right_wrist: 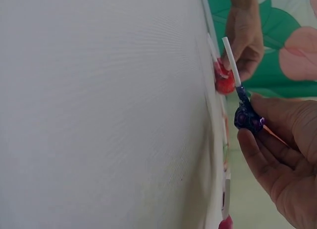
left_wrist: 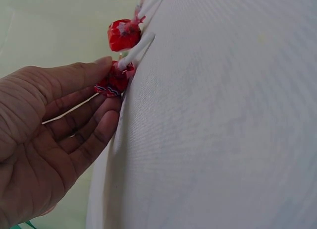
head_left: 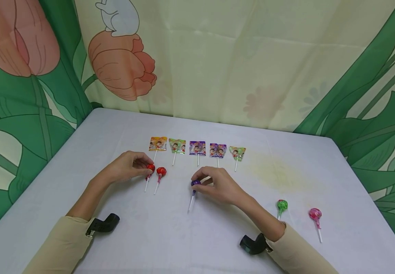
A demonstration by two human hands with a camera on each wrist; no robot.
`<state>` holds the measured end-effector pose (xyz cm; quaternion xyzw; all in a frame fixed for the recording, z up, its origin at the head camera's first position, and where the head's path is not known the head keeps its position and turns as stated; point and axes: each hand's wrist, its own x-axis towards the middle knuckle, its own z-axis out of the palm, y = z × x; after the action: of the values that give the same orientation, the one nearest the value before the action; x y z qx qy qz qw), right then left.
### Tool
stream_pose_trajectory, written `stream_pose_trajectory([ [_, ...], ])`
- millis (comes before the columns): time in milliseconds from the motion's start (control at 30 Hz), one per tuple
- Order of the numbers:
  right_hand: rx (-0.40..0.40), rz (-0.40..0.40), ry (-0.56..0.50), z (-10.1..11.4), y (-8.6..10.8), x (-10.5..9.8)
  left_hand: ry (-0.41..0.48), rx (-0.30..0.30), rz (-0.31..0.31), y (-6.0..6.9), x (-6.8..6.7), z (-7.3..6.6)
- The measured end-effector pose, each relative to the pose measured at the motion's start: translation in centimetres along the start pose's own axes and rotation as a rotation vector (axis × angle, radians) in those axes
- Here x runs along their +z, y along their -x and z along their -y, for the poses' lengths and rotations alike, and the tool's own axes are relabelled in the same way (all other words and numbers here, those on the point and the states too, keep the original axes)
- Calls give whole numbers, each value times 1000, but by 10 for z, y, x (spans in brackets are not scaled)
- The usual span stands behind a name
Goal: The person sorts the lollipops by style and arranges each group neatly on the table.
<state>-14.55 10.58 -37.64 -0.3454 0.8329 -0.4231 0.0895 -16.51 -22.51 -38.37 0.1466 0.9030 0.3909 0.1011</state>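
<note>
Near the left end of the bagged-lollipop row (head_left: 197, 147), our left hand (head_left: 129, 166) pinches a red-wrapped lollipop (head_left: 151, 167), and nearer us than the row's middle our right hand (head_left: 220, 184) pinches a purple-wrapped lollipop (head_left: 195, 183), fingers curled nearly closed on the heads, probably easier to grip than sticks.

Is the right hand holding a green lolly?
No, the right hand pinches a purple-wrapped lollipop between thumb and fingers.
</note>
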Motion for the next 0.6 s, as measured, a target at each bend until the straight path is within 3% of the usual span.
stream_pose_trajectory([
  [600, -30, 3, -30, -1, -46, 20, -10, -15, -4, 0, 0, -1],
])
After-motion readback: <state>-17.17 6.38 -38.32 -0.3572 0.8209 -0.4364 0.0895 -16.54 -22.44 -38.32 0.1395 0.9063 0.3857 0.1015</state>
